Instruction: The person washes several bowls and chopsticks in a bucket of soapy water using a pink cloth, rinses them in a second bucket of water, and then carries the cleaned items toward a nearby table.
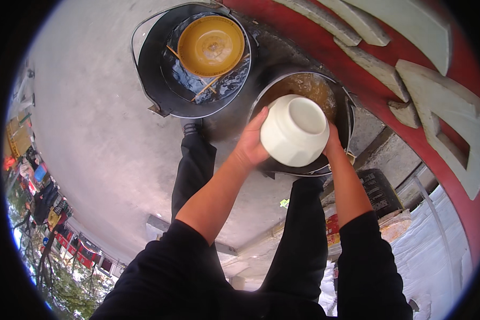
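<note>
Between my left hand (254,140) and my right hand (333,138) is a white bowl (290,138), tilted with its foot ring up towards me. Both hands grip its sides; the fingers beneath are mostly hidden. The bowl is over a black bucket (270,94) that holds brownish liquid. To the upper left, a second black bucket (150,76) contains water, with a yellow bowl (211,46) in it. Chopsticks (206,88) lie beside and below that bowl.
Concrete ground (92,100) surrounds the buckets. A red wall (432,154) with raised pale shapes runs along the right. Near my right forearm are a dark container (378,190) and white sheeting (428,236). People and goods appear at the far left rim.
</note>
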A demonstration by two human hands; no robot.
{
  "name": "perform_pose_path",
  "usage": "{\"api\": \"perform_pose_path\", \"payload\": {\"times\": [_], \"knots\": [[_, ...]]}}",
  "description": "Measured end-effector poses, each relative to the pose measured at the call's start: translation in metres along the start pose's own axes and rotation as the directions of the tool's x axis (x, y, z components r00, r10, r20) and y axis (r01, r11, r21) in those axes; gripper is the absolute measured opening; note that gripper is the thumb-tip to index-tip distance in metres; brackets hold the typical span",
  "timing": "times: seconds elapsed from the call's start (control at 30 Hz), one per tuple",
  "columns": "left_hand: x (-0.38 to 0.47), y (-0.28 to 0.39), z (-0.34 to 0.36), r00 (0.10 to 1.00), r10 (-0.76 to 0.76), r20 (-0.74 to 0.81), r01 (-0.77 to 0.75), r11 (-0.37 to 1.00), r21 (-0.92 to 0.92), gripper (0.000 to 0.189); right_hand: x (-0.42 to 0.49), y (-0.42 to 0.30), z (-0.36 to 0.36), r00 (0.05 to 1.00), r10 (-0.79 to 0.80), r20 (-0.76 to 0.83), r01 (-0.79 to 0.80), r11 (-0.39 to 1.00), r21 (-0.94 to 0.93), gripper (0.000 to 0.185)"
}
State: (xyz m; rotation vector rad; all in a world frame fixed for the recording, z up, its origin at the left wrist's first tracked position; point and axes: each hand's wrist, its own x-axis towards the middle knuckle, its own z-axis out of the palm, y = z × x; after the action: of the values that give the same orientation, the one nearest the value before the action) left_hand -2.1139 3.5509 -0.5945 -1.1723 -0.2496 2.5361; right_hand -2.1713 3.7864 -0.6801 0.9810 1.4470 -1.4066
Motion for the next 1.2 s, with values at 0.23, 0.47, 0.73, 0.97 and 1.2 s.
{"api": "perform_pose_path", "payload": {"times": [0.23,0.47,0.73,0.97,1.2], "knots": [[0.001,-0.015,0.011,0.960,0.257,-0.109,-0.084,0.640,0.764,0.032,0.030,0.036,0.025,0.937,-0.349,0.009,0.116,0.288,-0.951,0.025],[-0.002,-0.050,-0.001,0.900,0.402,0.170,-0.078,-0.234,0.969,0.025,-0.155,0.019,0.065,0.780,-0.625,-0.039,0.578,0.743,-0.338,0.032],[-0.014,-0.038,0.025,0.998,-0.062,0.032,-0.051,-0.340,0.939,0.024,-0.075,-0.049,0.069,0.872,-0.465,0.155,0.490,0.827,-0.276,0.036],[-0.046,-0.047,0.061,0.989,0.138,-0.061,-0.046,0.664,0.747,0.029,-0.076,-0.029,0.023,0.936,0.110,0.335,-0.260,0.858,0.443,0.042],[-0.019,-0.100,0.063,0.863,0.471,-0.182,-0.113,0.531,0.840,0.027,-0.147,0.028,0.068,0.977,-0.210,-0.030,0.141,0.538,0.831,0.043]]}}
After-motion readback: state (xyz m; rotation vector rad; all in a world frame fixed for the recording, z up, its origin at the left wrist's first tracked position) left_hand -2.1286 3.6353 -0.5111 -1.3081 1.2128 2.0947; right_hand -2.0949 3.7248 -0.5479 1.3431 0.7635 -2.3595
